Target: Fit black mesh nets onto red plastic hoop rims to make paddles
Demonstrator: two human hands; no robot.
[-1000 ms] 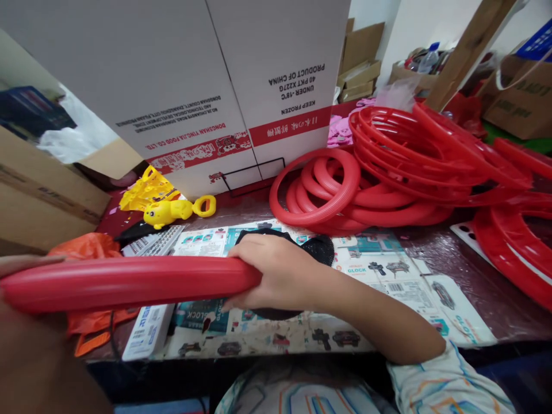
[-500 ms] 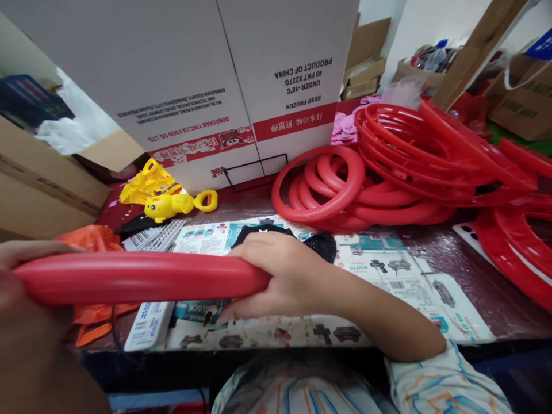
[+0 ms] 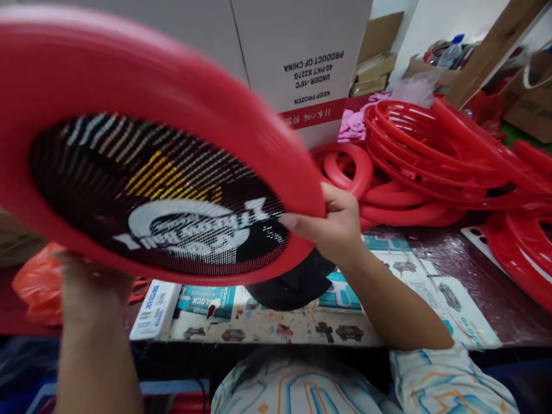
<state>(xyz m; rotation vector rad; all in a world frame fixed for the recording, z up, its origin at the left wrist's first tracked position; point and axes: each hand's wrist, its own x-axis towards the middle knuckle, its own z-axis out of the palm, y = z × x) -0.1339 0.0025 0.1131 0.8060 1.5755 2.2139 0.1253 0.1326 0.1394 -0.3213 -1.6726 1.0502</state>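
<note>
A large disc (image 3: 280, 144) with a thick, soft-looking red rim and a printed black mesh centre is held up, tilted, over the table. My right hand (image 3: 334, 227) grips its right edge, thumb on the front face and the fingers behind. At the lower left edge is my left hand (image 3: 92, 270), blurred and mostly hidden behind the rim, holding the disc there. Below the disc, a round black mesh cloth (image 3: 291, 287) lies on a printed cardboard sheet (image 3: 276, 330).
Red tubular rings (image 3: 401, 213) lie piled at centre right, beside stacked hard red plastic hoops (image 3: 414, 149). A white carton (image 3: 302, 34) stands at the back. A white box (image 3: 155, 310) and an orange bag (image 3: 41, 282) are at the left. Pink pieces (image 3: 353, 123) lie behind.
The disc has tipped from edge-on to show its printed mesh face and has risen. My right hand has moved up and right with it, the left hand to its lower edge.
</note>
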